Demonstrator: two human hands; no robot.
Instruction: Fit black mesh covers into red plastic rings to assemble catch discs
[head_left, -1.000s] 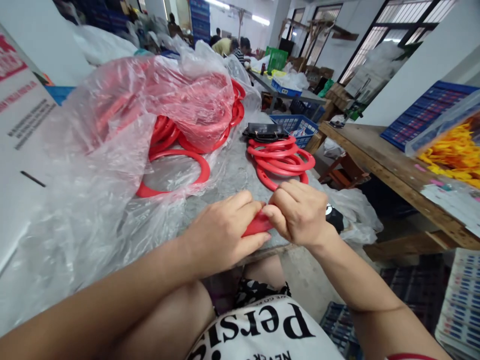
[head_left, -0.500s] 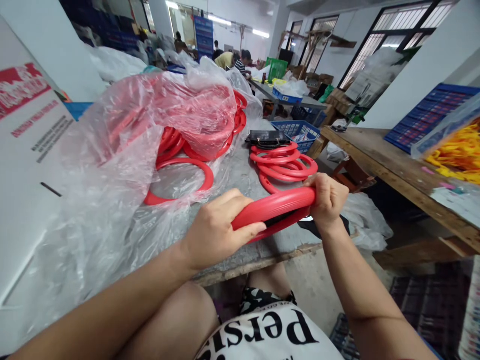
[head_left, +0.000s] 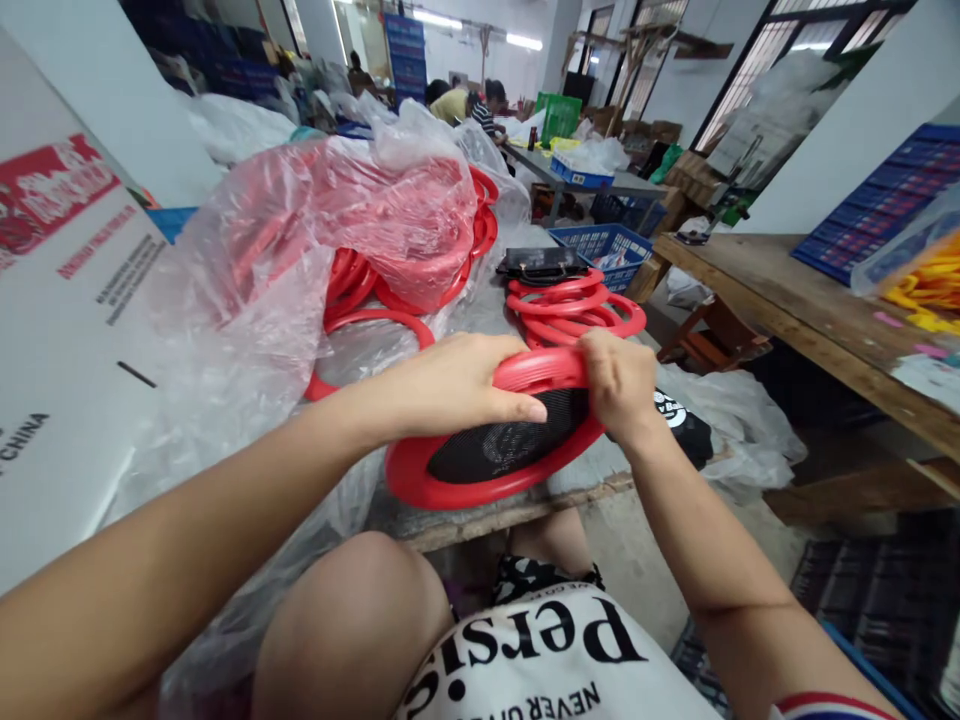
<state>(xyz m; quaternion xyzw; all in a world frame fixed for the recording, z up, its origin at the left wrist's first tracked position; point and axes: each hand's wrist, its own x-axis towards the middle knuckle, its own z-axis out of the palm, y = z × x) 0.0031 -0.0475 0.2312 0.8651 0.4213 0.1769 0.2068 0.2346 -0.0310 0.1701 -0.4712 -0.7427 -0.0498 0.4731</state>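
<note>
Red ring (head_left: 450,493) tipped up, showing black mesh (head_left: 510,445) barely seen half a second ago.
Left grip (head_left: 461,385) pinches its upper rim, thumb over mesh; right grip (head_left: 621,385) wraps the rim beside it; the ring extends below both, by the counter's (head_left: 469,525) edge.

The left hand (head_left: 465,378) covers part of the red ring (head_left: 450,493), and the right hand (head_left: 621,388) hides another bit. The pale print on the black mesh (head_left: 469,458) is too faint to read. A cloudy plastic bag (head_left: 262,190) hides most of the red rings (head_left: 352,285) in the pile. The white box (head_left: 52,340) is cut off at the left edge, and the yellow pieces (head_left: 928,292) at the right. The people (head_left: 452,106) far back are too small to see well
</note>
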